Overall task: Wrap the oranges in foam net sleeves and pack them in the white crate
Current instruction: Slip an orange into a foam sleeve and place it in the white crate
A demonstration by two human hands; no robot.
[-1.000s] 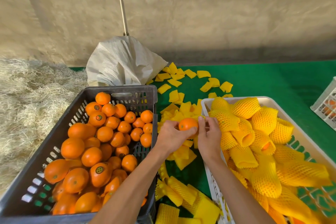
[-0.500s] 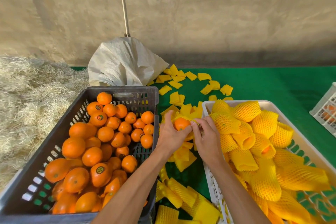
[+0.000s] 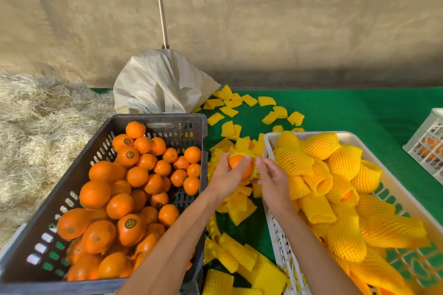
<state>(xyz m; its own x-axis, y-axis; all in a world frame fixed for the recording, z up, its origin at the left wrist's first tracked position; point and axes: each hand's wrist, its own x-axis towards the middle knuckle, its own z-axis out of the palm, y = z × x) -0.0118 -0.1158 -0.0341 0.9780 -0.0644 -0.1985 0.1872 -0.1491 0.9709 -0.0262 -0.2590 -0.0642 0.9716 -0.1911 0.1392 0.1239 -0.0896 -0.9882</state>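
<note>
**Orange in my left hand, sleeve half on, white crate to the right**

I hold the orange in my left hand, fingers closed round its near and left side, above the green mat in the gap between the dark crate and the white crate. A foam net sleeve wraps the fruit's far side and its right; the near face is bare. My right hand sits just beside the orange on its right, fingers pinched on the sleeve's edge, as far as I can tell, though the contact itself is partly hidden.

What matters next, I judge, is that the sleeve's open mouth faces me and its axis runs away from me, so the netting has to be drawn towards me over the bare face. The white crate's near-left corner lies just to the right of the fruit, and my right hand is the nearer one to it. Wrapped oranges already crowd that crate's far end.
</note>
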